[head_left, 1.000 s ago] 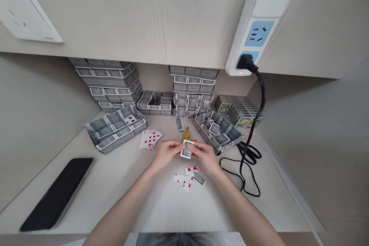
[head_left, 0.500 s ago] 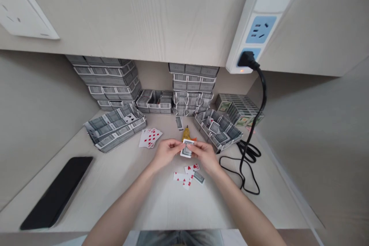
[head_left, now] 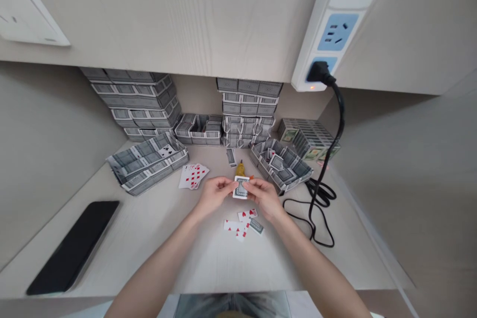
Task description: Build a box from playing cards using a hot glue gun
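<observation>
A playing card [head_left: 241,188], patterned back facing up, is held between my two hands over the desk. My left hand [head_left: 215,195] pinches its left edge, and my right hand [head_left: 264,197] grips its right edge with the thumb on top. Whether it is one card or several stacked is hard to tell. Just below lie several folded or cut card pieces [head_left: 234,226], some with red hearts, one showing its grey back. Beyond the held card is a yellow glue gun [head_left: 240,169], partly hidden by the hands. A fan of red diamond cards [head_left: 193,177] rests left of my hands.
Boxes made of cards stand at left [head_left: 149,164] and right [head_left: 282,166]. Card-built stacks [head_left: 249,109] line the back under the shelf. A black cable [head_left: 312,223] hangs from a power strip [head_left: 331,35] onto the desk. A dark phone-like slab [head_left: 74,246] lies front left.
The card between my hands has turned slightly and now sits straighter. Both hands keep hold of it. The whole view has shifted a little.
</observation>
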Available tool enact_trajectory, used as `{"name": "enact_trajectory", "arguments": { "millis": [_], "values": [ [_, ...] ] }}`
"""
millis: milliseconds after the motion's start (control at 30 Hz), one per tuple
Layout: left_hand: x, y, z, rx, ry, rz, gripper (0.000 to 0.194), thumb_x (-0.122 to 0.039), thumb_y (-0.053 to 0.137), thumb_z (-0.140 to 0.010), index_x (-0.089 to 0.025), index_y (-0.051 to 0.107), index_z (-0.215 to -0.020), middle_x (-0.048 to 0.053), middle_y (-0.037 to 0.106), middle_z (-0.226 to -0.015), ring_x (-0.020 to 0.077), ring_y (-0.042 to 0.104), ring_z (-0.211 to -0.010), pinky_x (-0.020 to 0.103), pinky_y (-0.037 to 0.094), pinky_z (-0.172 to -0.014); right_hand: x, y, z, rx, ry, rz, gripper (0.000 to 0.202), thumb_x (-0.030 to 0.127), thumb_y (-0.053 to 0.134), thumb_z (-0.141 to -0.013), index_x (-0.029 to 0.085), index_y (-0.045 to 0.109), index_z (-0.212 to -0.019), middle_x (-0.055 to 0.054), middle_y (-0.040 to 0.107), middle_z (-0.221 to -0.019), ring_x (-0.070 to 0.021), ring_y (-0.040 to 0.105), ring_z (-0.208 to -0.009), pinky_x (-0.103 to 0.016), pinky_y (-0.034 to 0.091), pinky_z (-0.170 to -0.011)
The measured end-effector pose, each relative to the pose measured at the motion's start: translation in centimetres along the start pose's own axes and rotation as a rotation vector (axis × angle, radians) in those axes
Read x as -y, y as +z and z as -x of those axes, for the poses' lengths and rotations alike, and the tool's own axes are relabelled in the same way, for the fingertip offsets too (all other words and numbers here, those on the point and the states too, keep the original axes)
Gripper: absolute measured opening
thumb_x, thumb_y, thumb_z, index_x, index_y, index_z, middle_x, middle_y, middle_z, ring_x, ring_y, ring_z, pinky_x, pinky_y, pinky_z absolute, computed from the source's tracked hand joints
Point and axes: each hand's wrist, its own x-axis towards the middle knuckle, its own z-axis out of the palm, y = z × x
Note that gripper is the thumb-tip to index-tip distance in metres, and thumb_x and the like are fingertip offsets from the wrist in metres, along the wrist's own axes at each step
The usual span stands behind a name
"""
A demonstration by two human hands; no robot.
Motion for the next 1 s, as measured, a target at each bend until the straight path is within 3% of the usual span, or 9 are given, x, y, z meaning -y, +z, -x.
{"name": "enact_trajectory", "arguments": {
  "millis": [833, 1000],
  "values": [
    [0.9, 0.6, -0.2, 0.014, -0.046, 0.119, 0.026, -0.037, 0.070, -0.058, -0.013, 0.061, -0.065, -0.001, 0.063, -0.062, 0.0094, 0.053, -0.056, 0.021, 0.042, -0.057, -0.2, 0.0, -0.2, -0.044, -0.019, 0.025, 0.027, 0.037, 0.077, -0.054, 0.016, 0.061, -0.060, 0.000, 0.064, -0.060, -0.0146, 0.059, -0.054, -0.028, 0.050, -0.054],
    [0.8, 0.4, -0.2, 0.005, -0.027, 0.118, 0.025, -0.037, 0.068, -0.062, -0.013, 0.061, -0.066, -0.001, 0.062, -0.060, 0.0095, 0.053, -0.055, 0.021, 0.041, -0.057, -0.2, 0.3, 0.0, 0.091, 0.067, 0.100, 0.034, 0.048, 0.066, -0.065, 0.015, 0.058, -0.070, -0.001, 0.063, -0.062, -0.0143, 0.061, -0.052, -0.028, 0.052, -0.048]
  ]
}}
